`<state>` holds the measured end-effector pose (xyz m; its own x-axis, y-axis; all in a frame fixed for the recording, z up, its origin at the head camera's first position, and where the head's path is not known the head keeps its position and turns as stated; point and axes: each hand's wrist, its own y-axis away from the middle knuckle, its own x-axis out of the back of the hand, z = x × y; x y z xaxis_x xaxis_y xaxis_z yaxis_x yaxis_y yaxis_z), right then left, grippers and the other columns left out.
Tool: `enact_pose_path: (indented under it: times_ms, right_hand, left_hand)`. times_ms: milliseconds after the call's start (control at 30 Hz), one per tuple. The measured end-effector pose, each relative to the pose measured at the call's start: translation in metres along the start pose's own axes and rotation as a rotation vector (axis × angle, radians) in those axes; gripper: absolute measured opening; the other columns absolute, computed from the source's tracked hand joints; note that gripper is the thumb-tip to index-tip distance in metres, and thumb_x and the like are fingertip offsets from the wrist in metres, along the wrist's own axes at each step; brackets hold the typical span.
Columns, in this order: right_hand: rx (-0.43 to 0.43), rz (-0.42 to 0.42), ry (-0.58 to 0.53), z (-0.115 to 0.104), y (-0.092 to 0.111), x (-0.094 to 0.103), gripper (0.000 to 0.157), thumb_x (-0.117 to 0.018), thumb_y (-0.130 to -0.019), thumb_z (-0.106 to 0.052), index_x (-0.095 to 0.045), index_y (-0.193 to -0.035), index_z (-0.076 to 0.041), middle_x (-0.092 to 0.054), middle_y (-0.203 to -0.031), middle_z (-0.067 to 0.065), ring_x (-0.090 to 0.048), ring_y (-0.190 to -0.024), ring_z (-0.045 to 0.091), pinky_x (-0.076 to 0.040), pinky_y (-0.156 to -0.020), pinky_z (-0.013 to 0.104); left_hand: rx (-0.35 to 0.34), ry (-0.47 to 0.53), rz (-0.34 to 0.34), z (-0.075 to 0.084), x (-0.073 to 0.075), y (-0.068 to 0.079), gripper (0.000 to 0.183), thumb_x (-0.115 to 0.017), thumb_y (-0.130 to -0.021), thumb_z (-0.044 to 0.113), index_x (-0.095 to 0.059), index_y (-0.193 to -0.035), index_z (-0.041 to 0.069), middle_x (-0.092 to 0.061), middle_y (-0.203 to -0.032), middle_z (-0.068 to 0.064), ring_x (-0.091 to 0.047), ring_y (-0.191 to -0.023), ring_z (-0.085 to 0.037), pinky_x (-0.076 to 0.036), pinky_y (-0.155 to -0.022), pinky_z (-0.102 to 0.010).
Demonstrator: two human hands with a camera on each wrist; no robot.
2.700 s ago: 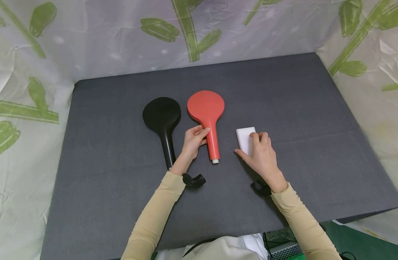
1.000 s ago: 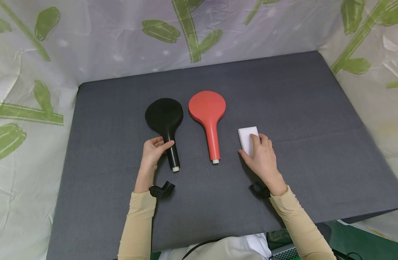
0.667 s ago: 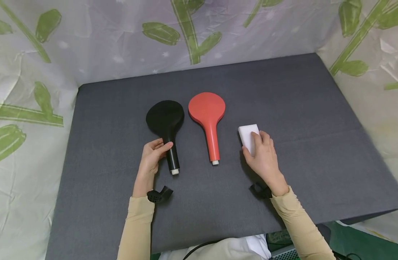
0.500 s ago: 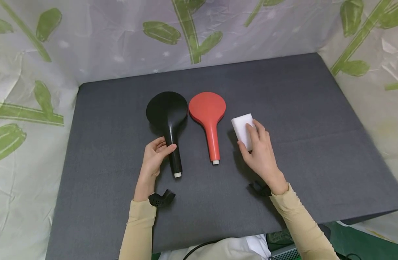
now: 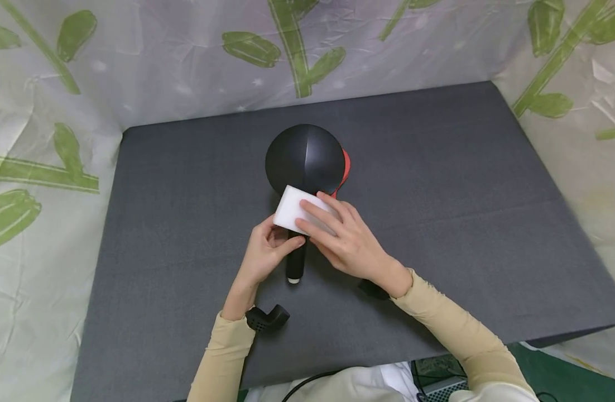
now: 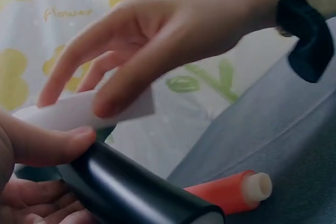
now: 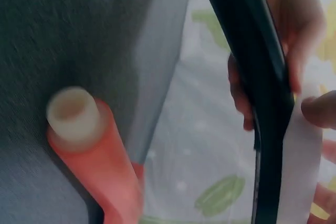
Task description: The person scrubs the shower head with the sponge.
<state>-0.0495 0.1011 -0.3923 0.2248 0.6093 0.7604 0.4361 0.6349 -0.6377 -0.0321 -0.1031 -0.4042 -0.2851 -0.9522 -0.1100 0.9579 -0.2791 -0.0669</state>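
Note:
My left hand (image 5: 264,251) grips the handle of a black handheld shower head (image 5: 307,153), raised above the table with its round head pointing away. Between the fingers and thumb of my right hand (image 5: 345,240) is a white sponge block (image 5: 292,206), laid along the upper handle just below the round head. In the right wrist view the sponge (image 7: 302,166) lies flat along the black surface. A red shower head (image 5: 346,164) lies on the table, mostly hidden beneath the black one; its hollow white end (image 6: 257,186) shows in the left wrist view.
The table (image 5: 197,184) has a dark grey cloth top. A pale sheet with green plant drawings (image 5: 247,50) hangs behind it and at both sides. A black wrist camera (image 5: 267,318) sits on the left wrist.
My left hand moved from the red shower head to the black one, lifted it and carried it right, over the red one. My right hand picked up the sponge and brought it left onto the black handle.

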Motion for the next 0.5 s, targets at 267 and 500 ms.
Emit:
enact_pose_path:
  times_ms: [267, 500]
  right_hand:
    - [-0.218, 0.21, -0.079, 0.036, -0.013, 0.021, 0.036, -0.056, -0.089, -0.011, -0.057, -0.125, -0.008, -0.043, -0.138, 0.015, -0.034, -0.128, 0.038, -0.028, -0.1, 0.052]
    - [-0.393, 0.363, -0.092, 0.055, -0.015, 0.031, 0.037, -0.057, -0.087, -0.004, -0.055, -0.123, -0.003, -0.042, -0.137, 0.016, -0.035, -0.125, 0.034, -0.026, -0.1, 0.05]
  left_hand:
    - [-0.004, -0.13, -0.109, -0.005, 0.002, 0.002, 0.051, -0.068, -0.076, -0.012, -0.048, -0.123, -0.012, -0.06, -0.107, -0.028, -0.065, -0.09, -0.017, -0.053, -0.078, -0.029]
    - [-0.042, -0.185, -0.148, -0.009, 0.001, 0.001, 0.054, -0.071, -0.074, -0.011, -0.049, -0.124, -0.01, -0.057, -0.114, -0.024, -0.061, -0.097, -0.022, -0.051, -0.084, -0.032]
